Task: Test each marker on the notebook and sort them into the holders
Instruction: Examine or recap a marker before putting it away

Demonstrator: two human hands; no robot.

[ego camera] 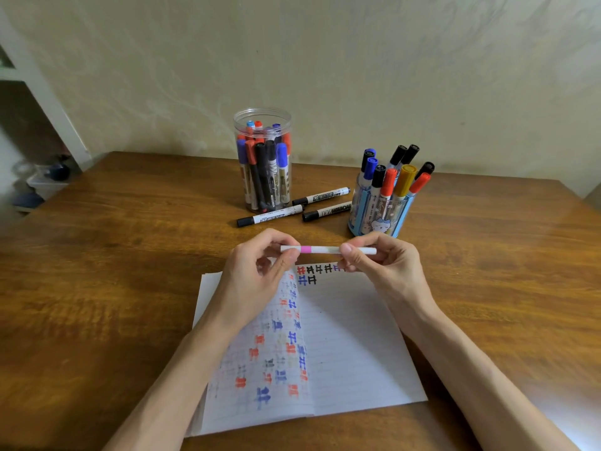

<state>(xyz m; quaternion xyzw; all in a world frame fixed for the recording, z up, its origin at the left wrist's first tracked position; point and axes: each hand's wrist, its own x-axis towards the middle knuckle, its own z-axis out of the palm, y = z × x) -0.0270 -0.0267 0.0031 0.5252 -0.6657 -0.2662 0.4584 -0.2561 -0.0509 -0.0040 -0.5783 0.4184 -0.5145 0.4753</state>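
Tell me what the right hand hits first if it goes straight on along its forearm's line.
Probably the loose markers lying on the table between the clear jar and the blue holder. The right hand, pinching the white marker, hovers above the notebook, so it might pass over them; height is unclear.

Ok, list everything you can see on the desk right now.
clear plastic jar: one, back centre, full of mixed-colour markers
blue plastic pen holder: one, back right, about nine markers upright
loose black-capped white markers: three, lying between jar and holder
white marker with pink band: one, held level above notebook
open lined notebook: one, white with coloured test marks, front centre
wooden table: one, brown
left hand: pinches marker's left end
right hand: pinches its right end
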